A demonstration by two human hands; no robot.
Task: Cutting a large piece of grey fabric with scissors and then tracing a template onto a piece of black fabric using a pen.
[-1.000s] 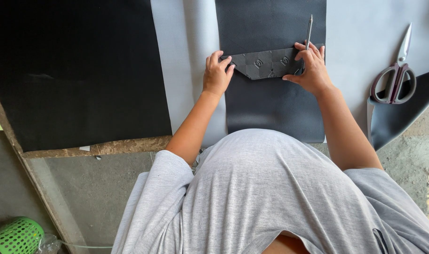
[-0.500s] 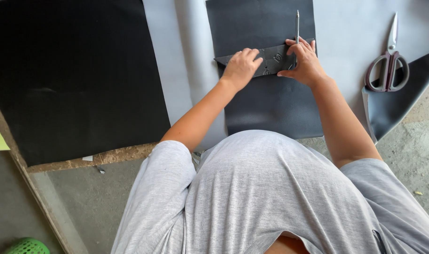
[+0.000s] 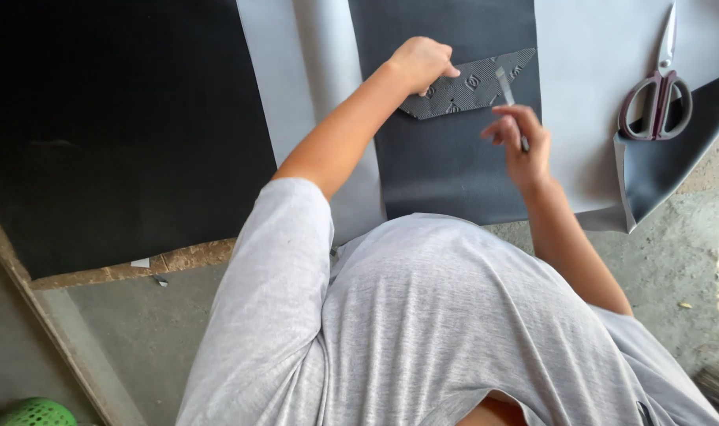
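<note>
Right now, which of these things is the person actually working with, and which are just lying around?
In use:
left hand pressing down the patterned template
right hand holding a thin marking stick
dark grey sheet under the template

Lying about:
scissors
large black sheet
green basket

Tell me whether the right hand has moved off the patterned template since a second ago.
Yes. The right hand, holding a thin marking stick, has drawn back toward the body, off the patterned template it pressed earlier; the left hand holds the template down.
</note>
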